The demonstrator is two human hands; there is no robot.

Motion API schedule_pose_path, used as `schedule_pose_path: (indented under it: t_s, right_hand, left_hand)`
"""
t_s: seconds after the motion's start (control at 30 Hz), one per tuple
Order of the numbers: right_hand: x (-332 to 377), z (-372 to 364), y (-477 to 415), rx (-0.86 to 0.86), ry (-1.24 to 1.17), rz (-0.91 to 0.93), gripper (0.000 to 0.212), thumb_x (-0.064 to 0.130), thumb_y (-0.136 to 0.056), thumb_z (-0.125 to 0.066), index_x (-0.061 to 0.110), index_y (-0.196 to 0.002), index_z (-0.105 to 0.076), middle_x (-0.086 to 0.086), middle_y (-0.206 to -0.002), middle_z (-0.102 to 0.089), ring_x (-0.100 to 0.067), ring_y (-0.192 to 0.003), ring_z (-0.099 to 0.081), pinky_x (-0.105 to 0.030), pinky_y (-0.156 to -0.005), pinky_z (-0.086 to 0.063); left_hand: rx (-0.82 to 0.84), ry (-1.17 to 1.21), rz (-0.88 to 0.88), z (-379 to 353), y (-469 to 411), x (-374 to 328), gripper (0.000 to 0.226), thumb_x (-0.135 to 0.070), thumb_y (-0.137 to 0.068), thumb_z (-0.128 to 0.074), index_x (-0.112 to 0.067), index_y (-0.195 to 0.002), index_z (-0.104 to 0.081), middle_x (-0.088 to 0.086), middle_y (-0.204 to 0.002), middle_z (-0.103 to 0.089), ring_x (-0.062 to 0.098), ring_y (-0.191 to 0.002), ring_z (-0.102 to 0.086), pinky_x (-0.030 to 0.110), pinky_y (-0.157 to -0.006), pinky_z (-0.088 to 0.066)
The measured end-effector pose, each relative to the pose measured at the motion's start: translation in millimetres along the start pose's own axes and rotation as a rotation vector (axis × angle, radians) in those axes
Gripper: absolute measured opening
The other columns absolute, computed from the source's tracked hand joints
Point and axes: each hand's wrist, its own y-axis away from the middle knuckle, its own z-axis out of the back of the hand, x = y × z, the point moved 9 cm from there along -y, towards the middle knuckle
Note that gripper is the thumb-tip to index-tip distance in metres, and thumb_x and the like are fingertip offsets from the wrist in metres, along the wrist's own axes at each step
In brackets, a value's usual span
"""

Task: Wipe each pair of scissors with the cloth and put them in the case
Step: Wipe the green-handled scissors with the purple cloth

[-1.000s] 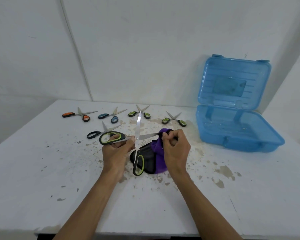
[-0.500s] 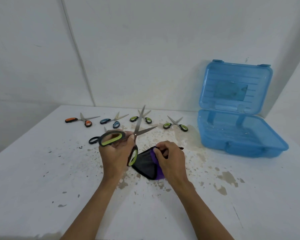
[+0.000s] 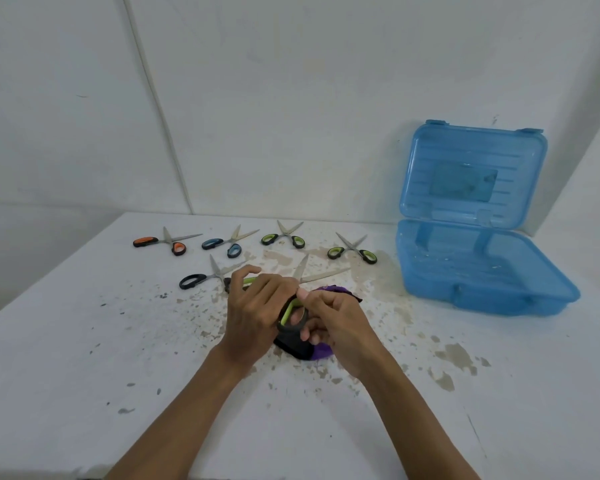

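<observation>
Stained table (image 3: 84, 358), scissors (image 3: 312, 275) blades pointing away/right

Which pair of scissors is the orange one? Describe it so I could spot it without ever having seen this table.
Start at the open blue case on the right of the white table, then follow the far row of scissors leftward, away from it. The orange-handled scissors lie at the left end of that row, blades open. Their neighbours have blue or green handles; only this pair is orange.
</observation>
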Motion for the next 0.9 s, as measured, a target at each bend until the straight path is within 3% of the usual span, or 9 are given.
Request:
schedule_pose_path:
  t_s: [0.13,0.3,0.37,0.47,0.57,0.63,0.7,0.77,0.9]
  right_hand:
    - [-1.1,9.2,-1.1,-0.027,0.052,-0.01,0.025,0.02,-0.097,-0.065,-0.004,-0.093,-0.073,-0.014,-0.073,-0.069,-0.019,-0.055,-0.056,-0.022,-0.051,-0.048]
    - [3.4,30.1,-6.0,-0.064,0.108,-0.001,0.022,0.019,-0.097,-0.065,-0.002,-0.099,-0.074,-0.012,-0.07,-0.067,-0.016,-0.056,-0.057,-0.023,-0.051,-0.048]
    - [5.4,37.6,-8.4,-0.066,0.128,0.012,0.021,0.019,-0.097,-0.064,0.001,-0.1,-0.074,-0.01,-0.07,-0.066,-0.018,-0.059,-0.056,-0.026,-0.054,-0.048]
    - [8.9,46.5,-11.0,-0.053,0.173,0.034,0.019,0.018,-0.098,-0.063,0.003,-0.101,-0.075,-0.009,-0.07,-0.065,-0.018,-0.061,-0.057,-0.025,-0.054,-0.048]
    - [8.2,49.3,-11.4,-0.029,0.244,0.042,0.018,0.018,-0.098,-0.064,0.005,-0.103,-0.075,-0.008,-0.07,-0.066,-0.016,-0.059,-0.058,-0.022,-0.052,-0.046]
    - [4.9,48.5,-10.8,-0.01,0.26,0.051,0.019,0.018,-0.098,-0.063,0.005,-0.105,-0.075,-0.008,-0.071,-0.066,-0.016,-0.058,-0.057,-0.022,-0.052,-0.045]
    - [0.3,46.4,-10.6,0.006,0.265,0.057,0.019,0.018,-0.099,-0.063,0.006,-0.105,-0.075,-0.008,-0.072,-0.066,-0.017,-0.058,-0.056,-0.023,-0.054,-0.046]
    - [-2.5,45.0,-11.0,0.012,0.275,0.061,0.019,0.018,-0.099,-0.062,0.008,-0.107,-0.075,-0.008,-0.073,-0.067,-0.017,-0.059,-0.056,-0.026,-0.056,-0.047]
    - [-3.2,43.9,-11.6,0.01,0.277,0.08,0.02,0.018,-0.1,-0.061,0.007,-0.108,-0.075,-0.008,-0.073,-0.066,-0.018,-0.061,-0.056,-0.027,-0.058,-0.048]
  left_hand:
    - [0.011,0.001,0.056,0.5,4.6,7.6,0.01,-0.017,-0.093,-0.074,-0.009,-0.098,-0.072,0.002,-0.102,-0.074,0.023,-0.097,-0.071,0.049,-0.101,-0.044]
    - [-0.01,0.05,0.229,15.1,5.4,35.8,0.052,-0.021,-0.08,-0.082,-0.005,-0.125,-0.061,0.012,-0.131,-0.062,0.031,-0.125,-0.057,0.054,-0.109,-0.039]
    - [-0.045,0.245,0.434,18.3,10.2,50.7,0.06,-0.023,-0.079,-0.075,-0.003,-0.132,-0.055,0.008,-0.136,-0.057,0.025,-0.13,-0.053,0.045,-0.111,-0.04]
    - [0.0,0.693,0.962,-6.8,35.0,75.4,0.067,-0.051,-0.082,-0.066,-0.019,-0.138,-0.049,-0.007,-0.137,-0.058,0.01,-0.124,-0.059,0.038,-0.104,-0.05]
    - [0.111,1.261,1.439,-45.4,61.6,75.0,0.098,-0.077,-0.062,-0.078,-0.014,-0.135,-0.056,0.011,-0.127,-0.07,0.026,-0.11,-0.071,0.042,-0.085,-0.063]
    - [0.21,1.43,1.513,-53.0,64.6,65.6,0.088,-0.07,-0.07,-0.076,-0.007,-0.129,-0.062,0.019,-0.119,-0.073,0.033,-0.1,-0.073,0.04,-0.079,-0.064]
    - [0.276,1.447,1.513,-52.5,64.7,57.4,0.058,-0.045,-0.083,-0.07,-0.003,-0.122,-0.067,0.02,-0.11,-0.074,0.027,-0.085,-0.074,0.033,-0.072,-0.064]
    - [0.289,1.441,1.529,-52.1,66.0,53.1,0.04,-0.024,-0.082,-0.073,-0.001,-0.115,-0.071,0.018,-0.099,-0.072,0.022,-0.073,-0.071,0.028,-0.065,-0.063]
    - [0.246,1.595,1.579,-52.4,67.3,48.1,0.028,-0.011,-0.082,-0.071,-0.001,-0.108,-0.075,0.015,-0.092,-0.071,0.023,-0.08,-0.072,0.028,-0.069,-0.063]
